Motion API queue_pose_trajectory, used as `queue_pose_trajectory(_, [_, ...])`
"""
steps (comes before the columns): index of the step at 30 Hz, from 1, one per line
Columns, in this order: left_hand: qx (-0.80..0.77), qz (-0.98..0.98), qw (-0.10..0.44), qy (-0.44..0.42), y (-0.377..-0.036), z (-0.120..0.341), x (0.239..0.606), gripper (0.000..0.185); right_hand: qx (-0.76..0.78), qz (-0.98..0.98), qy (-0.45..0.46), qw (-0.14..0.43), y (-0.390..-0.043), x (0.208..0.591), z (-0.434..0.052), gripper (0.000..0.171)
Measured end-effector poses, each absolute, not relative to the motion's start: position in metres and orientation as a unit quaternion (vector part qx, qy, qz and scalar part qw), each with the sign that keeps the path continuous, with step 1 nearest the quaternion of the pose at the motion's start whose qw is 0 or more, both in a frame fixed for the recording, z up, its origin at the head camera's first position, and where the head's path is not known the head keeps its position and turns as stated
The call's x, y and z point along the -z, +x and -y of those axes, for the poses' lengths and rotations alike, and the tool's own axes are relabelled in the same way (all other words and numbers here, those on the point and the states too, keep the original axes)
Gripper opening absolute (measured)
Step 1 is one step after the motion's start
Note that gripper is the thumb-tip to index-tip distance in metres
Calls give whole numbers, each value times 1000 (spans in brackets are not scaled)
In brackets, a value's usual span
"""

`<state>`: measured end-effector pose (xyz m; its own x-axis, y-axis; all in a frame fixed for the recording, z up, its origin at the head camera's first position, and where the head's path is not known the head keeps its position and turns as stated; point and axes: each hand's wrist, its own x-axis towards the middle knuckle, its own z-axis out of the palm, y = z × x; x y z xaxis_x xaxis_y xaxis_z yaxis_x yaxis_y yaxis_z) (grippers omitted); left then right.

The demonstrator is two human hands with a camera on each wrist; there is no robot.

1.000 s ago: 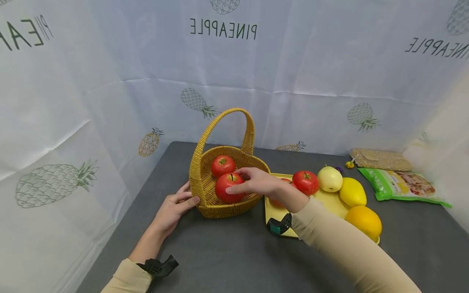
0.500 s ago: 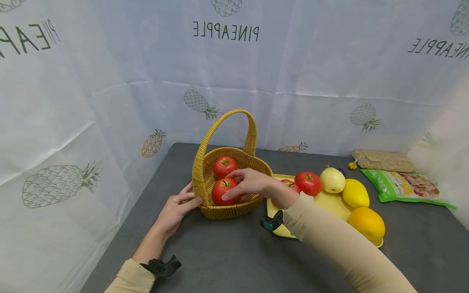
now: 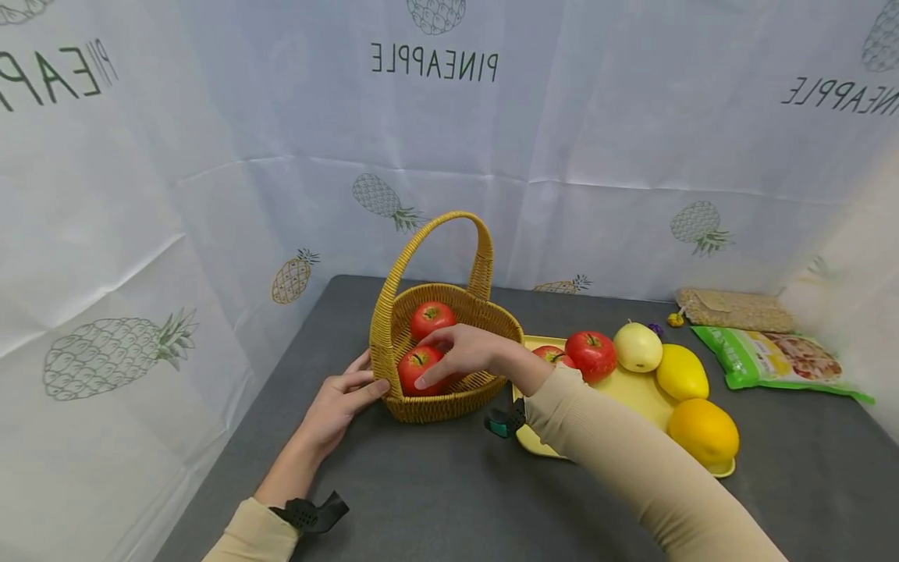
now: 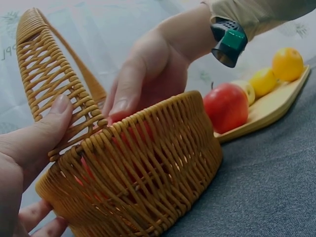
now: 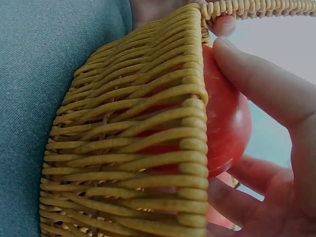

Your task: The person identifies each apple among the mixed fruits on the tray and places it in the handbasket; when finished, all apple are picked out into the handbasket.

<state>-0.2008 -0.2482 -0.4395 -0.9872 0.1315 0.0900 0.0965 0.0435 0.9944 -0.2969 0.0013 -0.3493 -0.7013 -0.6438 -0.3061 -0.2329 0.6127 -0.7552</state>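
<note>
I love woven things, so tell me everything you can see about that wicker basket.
The wicker basket is golden-yellow, woven from round strands, with a tall arched handle of the same weave. It stands upright on the grey table, just left of a yellow tray. Two red apples lie inside: one at the back, one at the front. The left hand touches its outer wall, thumb at the handle's base. The right hand reaches over the rim and holds the front apple.
</note>
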Motion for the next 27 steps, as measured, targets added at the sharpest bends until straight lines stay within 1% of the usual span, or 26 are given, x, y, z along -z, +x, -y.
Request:
queue_pose_trajectory(8, [-690,-719,12,80,-200,248,441,34,336,-852,-269,300,-301,351,6,77])
queue_pose_trajectory(15, [-692,-717,13,79,-201,248,441,35,346,-845,-253,321,-306,350,12,76])
queue_pose_trajectory(27, [-694,-715,14,82,-204,249,442,35,369,-839,-240,319,-309,353,14,72])
